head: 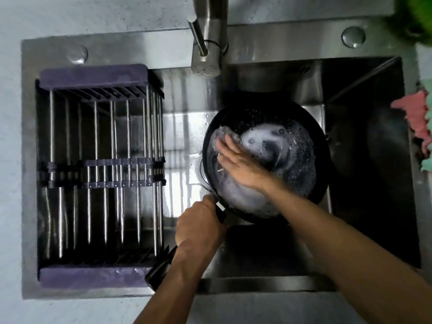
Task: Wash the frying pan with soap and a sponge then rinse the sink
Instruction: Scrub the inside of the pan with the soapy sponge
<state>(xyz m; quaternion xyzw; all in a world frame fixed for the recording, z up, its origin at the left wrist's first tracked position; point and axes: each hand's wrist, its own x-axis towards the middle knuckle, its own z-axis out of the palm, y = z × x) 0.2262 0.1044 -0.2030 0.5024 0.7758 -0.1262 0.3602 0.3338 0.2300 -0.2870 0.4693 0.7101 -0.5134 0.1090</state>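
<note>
A black frying pan [301, 146] is held over the steel sink [252, 73], its inside covered with white soap foam. My left hand [198, 225] grips the pan's black handle near the rim. My right hand [236, 160] lies inside the pan with fingers stretched out, pressing a pale, foamy sponge [222, 134] against the left part of the pan's floor. Most of the sponge is hidden under my fingers and blurred. The faucet [207, 47] hangs above the pan's far edge; no water stream is visible.
A purple-framed rack with metal bars [100, 174] spans the sink's left half. Pink and green cloths [418, 122] lie on the right counter edge. Something green [413, 17] sits at the top right corner. The sink's right part is dark and deep.
</note>
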